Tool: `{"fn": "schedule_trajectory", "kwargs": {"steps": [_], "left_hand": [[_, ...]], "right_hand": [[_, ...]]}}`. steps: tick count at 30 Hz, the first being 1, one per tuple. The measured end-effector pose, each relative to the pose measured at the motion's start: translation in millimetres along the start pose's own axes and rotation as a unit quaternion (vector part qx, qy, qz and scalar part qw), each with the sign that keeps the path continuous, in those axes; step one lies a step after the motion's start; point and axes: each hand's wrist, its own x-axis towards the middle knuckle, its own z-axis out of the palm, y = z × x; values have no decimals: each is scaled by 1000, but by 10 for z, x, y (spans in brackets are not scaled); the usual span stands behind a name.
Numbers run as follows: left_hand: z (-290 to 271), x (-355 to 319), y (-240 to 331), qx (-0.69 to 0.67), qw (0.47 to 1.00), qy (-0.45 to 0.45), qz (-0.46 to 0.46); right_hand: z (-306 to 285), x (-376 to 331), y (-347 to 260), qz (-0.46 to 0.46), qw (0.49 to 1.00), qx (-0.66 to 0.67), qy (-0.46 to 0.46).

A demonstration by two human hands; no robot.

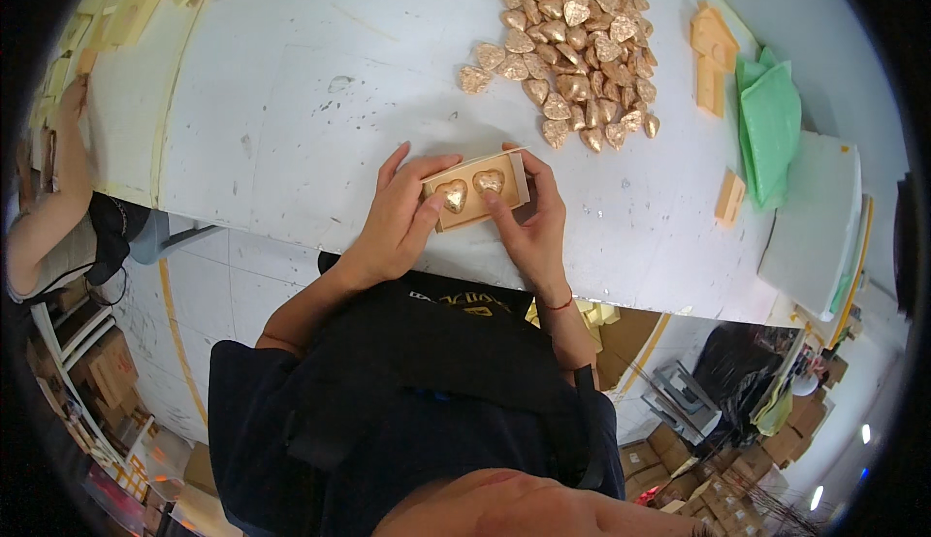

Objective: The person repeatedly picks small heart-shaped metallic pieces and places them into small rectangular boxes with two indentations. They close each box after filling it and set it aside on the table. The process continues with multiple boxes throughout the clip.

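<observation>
Both my hands hold a small open cream box just above the near part of the white table. Two gold foil-wrapped heart chocolates sit side by side in its insert: a left heart and a right heart. My left hand grips the box's left end, its thumb beside the left heart. My right hand wraps the right end, with its thumb pressed on the lower edge of the right heart. A large pile of the same gold heart chocolates lies beyond my right hand.
The white table has its edge close to my body. At the right are orange-cream insert pieces, green foam sheets and a white bin. Yellow boxes stand far left, near another person's arm. Cardboard boxes stand below right.
</observation>
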Motion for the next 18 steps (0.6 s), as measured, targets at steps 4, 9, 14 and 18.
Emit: {"fn": "schedule_trajectory", "kwargs": {"steps": [4,9,14,18], "left_hand": [[-33,4,1,-14,1000,-16,-15],[-74,65,-65,-1,1000,-19,18],[-37,66,-102,4,1000,-6,28],[-64,83,-89,-23,999,-34,-1]], "right_hand": [[-30,38,-28,-42,996,-76,9],[-189,84,-150,-105,967,-228,-30],[-169,96,-155,-101,973,-209,-20],[-244,88,-95,3,997,-2,-81]]}}
